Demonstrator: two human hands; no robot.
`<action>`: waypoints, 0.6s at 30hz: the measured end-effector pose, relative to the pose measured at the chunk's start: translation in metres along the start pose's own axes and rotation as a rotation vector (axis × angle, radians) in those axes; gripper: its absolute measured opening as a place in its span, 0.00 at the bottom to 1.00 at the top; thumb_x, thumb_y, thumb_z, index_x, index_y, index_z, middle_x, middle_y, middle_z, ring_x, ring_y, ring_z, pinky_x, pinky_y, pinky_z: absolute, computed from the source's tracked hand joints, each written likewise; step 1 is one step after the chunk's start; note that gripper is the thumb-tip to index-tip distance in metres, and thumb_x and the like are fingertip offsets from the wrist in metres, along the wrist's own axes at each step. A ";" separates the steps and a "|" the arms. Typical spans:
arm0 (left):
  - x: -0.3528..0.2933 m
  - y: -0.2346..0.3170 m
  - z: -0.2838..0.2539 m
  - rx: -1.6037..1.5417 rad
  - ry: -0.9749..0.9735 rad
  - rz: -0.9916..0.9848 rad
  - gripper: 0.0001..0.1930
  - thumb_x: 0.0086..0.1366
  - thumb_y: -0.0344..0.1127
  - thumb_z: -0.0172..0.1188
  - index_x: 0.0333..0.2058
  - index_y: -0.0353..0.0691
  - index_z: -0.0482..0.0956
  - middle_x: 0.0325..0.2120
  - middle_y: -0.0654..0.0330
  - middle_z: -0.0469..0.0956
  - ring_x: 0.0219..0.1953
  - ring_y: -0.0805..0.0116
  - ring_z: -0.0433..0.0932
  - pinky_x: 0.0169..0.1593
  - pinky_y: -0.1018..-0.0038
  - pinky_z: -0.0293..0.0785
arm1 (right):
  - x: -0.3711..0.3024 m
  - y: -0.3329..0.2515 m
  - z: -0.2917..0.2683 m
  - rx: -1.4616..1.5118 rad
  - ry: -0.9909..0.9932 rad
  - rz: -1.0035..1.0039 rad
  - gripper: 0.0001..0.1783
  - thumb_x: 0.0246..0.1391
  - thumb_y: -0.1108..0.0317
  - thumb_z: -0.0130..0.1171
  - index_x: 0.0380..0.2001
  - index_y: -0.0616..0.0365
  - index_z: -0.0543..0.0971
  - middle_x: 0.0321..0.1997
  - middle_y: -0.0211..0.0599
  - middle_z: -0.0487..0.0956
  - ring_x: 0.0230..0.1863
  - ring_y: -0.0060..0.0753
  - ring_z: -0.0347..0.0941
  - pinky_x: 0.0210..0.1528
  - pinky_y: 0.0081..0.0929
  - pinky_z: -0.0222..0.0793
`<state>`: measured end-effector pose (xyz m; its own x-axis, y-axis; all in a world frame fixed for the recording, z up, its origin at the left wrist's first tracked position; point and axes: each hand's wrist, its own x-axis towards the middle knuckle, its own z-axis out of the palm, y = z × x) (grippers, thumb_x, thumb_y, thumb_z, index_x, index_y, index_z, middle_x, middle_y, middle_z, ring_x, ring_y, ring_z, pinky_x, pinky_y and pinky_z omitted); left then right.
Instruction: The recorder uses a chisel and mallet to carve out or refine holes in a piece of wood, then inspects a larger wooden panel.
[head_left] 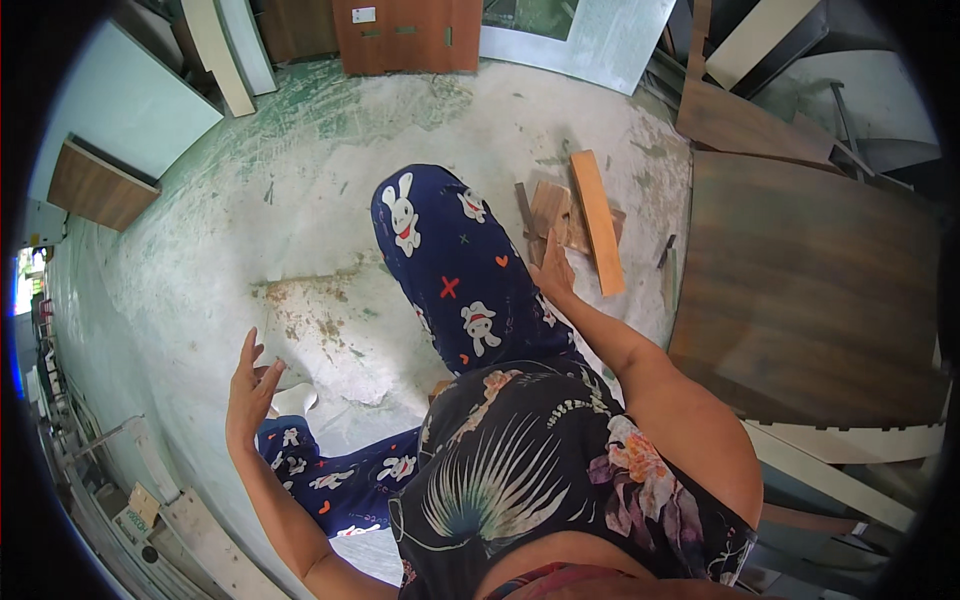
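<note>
My left hand (251,392) is raised over the floor on the left, fingers spread and nothing in them. Beneath it, beside my bent knee in dark blue rabbit-print trousers (335,478), a white rounded object (298,398) shows, partly hidden. My right hand (553,268) reaches past my other knee, its fingers stretched out at the edge of a small pile of brown wood pieces (551,208). I cannot tell whether the fingertips touch the pile. A light orange-brown wooden strip (597,222) lies slanted across it. A narrow dark strip (524,208) lies at its left side.
A large dark brown wood panel (800,290) stands at the right. Reddish-brown (410,35) and pale grey boards (610,45) are at the far side. Leaning panels (140,110) fill the far left. Long rails (220,545) run along the lower left. The concrete floor (310,170) is scuffed.
</note>
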<state>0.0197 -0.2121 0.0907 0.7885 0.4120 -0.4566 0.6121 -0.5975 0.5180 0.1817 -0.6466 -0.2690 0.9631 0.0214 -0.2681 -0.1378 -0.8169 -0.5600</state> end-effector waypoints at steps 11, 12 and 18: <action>0.002 -0.009 -0.001 0.042 0.014 0.043 0.36 0.65 0.40 0.60 0.68 0.46 0.53 0.58 0.34 0.65 0.51 0.50 0.77 0.52 0.64 0.73 | 0.003 0.003 -0.018 -0.012 0.103 -0.125 0.52 0.45 0.61 0.66 0.69 0.57 0.48 0.61 0.58 0.65 0.61 0.59 0.64 0.58 0.48 0.63; 0.002 -0.011 -0.001 0.045 0.007 0.044 0.36 0.65 0.40 0.60 0.68 0.46 0.53 0.58 0.34 0.65 0.51 0.50 0.77 0.52 0.64 0.73 | 0.004 0.006 -0.024 -0.022 0.235 -0.238 0.50 0.45 0.61 0.66 0.68 0.57 0.51 0.60 0.55 0.66 0.61 0.58 0.64 0.58 0.47 0.63; 0.001 -0.012 -0.002 0.060 0.024 0.032 0.36 0.66 0.41 0.59 0.68 0.46 0.53 0.59 0.33 0.64 0.51 0.51 0.77 0.52 0.65 0.72 | 0.007 0.044 -0.068 -0.124 0.446 -0.019 0.41 0.47 0.61 0.64 0.65 0.52 0.61 0.57 0.46 0.69 0.59 0.52 0.64 0.57 0.45 0.63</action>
<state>0.0135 -0.2029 0.0857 0.8090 0.4082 -0.4229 0.5828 -0.6503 0.4873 0.1976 -0.7215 -0.2426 0.9744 -0.1904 0.1198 -0.1162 -0.8821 -0.4565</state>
